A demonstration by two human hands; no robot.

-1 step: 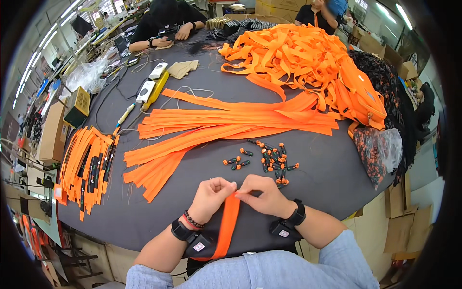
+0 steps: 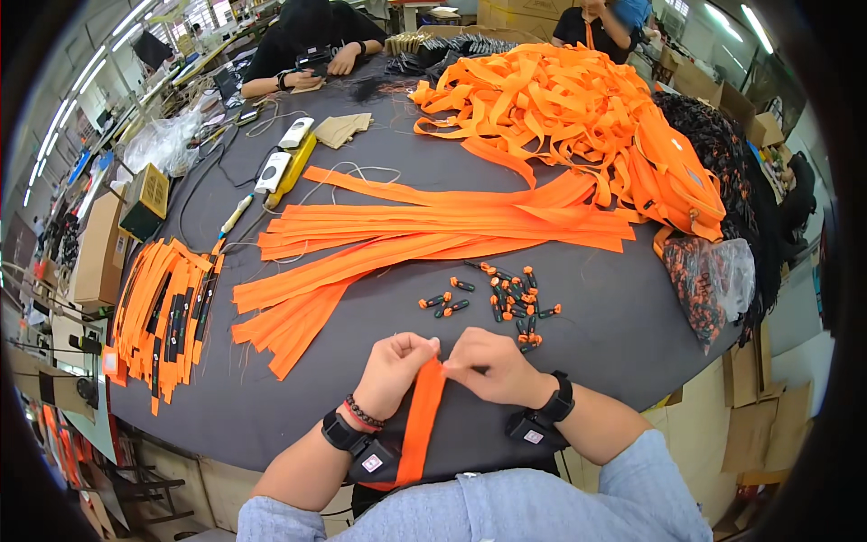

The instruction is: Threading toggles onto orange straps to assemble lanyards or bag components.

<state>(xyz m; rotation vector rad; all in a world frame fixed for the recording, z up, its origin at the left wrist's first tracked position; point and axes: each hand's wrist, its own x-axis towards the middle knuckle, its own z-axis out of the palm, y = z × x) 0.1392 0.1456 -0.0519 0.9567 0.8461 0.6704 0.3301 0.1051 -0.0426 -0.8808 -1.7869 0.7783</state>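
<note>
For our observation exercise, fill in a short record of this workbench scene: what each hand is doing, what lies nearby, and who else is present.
left hand: pinches the top end of an orange strap
right hand: pinches the same end, grip closed
strap: runs from the fingers down toward the person's body
clips: small black and orange, scattered just beyond the hands
cut straps: laid flat mid-table
strap heap: far right
table: dark, round
others: two people seated at the far side

Both hands meet, the left hand (image 2: 395,364) and right hand (image 2: 492,366) with fingertips pinched, wrists bent inward.
</note>
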